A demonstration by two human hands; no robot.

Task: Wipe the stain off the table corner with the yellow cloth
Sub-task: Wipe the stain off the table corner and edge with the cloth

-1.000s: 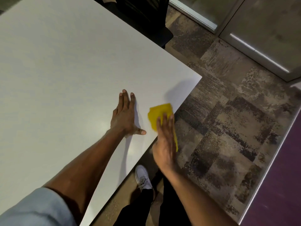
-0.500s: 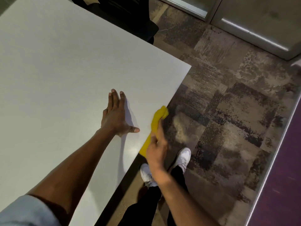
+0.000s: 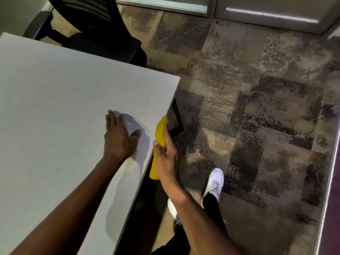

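The white table fills the left of the view, and its corner points to the upper right. My left hand lies flat on the top near the right edge, fingers spread, holding nothing. My right hand presses the yellow cloth against the side edge of the table, a little below the corner. The cloth hangs down past the edge, with its lower end under my wrist. I see no stain on the tabletop.
A black office chair stands behind the table's far edge. Patterned carpet covers the floor to the right. My white shoes stand beside the table. A dark table leg shows under the corner. Glass panels run along the top.
My right hand slid the cloth off the tabletop and down onto the table's side edge. My left hand stayed flat on the top. My view and feet shifted along the table.
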